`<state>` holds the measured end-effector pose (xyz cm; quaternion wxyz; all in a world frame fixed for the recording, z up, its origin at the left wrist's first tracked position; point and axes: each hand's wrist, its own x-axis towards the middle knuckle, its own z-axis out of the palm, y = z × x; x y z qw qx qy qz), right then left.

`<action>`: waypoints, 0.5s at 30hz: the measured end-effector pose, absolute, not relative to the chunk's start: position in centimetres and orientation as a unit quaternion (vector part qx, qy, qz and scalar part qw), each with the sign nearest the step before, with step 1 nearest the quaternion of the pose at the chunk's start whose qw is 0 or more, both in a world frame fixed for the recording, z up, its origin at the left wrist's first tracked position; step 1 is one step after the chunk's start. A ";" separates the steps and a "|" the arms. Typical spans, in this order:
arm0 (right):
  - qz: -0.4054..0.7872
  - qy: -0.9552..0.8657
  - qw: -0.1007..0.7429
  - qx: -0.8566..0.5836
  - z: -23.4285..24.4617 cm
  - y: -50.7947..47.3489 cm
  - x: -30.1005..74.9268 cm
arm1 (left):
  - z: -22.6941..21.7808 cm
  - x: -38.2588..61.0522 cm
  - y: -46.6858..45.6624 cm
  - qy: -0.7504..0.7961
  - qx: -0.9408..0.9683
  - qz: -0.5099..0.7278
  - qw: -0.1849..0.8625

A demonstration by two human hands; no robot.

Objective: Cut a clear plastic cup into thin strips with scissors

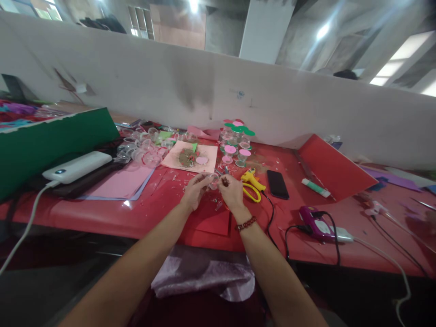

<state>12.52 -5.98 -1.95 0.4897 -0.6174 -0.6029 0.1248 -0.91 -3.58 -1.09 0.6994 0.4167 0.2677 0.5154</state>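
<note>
My left hand and my right hand meet over the red table, fingers pinched together. Between them I hold a small clear plastic cup. My right fingers also pinch a tiny dark red piece that I cannot make out. A bead bracelet circles my right wrist. Just beyond my hands lies a pale paper sheet with a pink heart and craft scraps on it. Yellow scissors and a yellow glue gun lie right of my right hand.
Several clear cups are heaped at the back left; decorated cups with pink and green tops stand behind. A black phone, a glue stick, a purple device with cables, a white power bank, a green board and a red card surround them.
</note>
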 end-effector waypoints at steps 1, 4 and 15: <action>0.129 -0.600 0.494 -0.616 -1.9 -6.0 12.5 | -1.1 -0.9 -3.6 0.270 0.415 0.516 0.699; 0.128 -0.593 0.499 -0.618 -1.8 -6.1 12.5 | -1.0 -0.8 -3.7 0.276 0.415 0.517 0.696; 0.122 -0.622 0.487 -0.600 -2.1 -6.0 12.7 | -1.4 -1.0 -3.5 0.270 0.421 0.522 0.691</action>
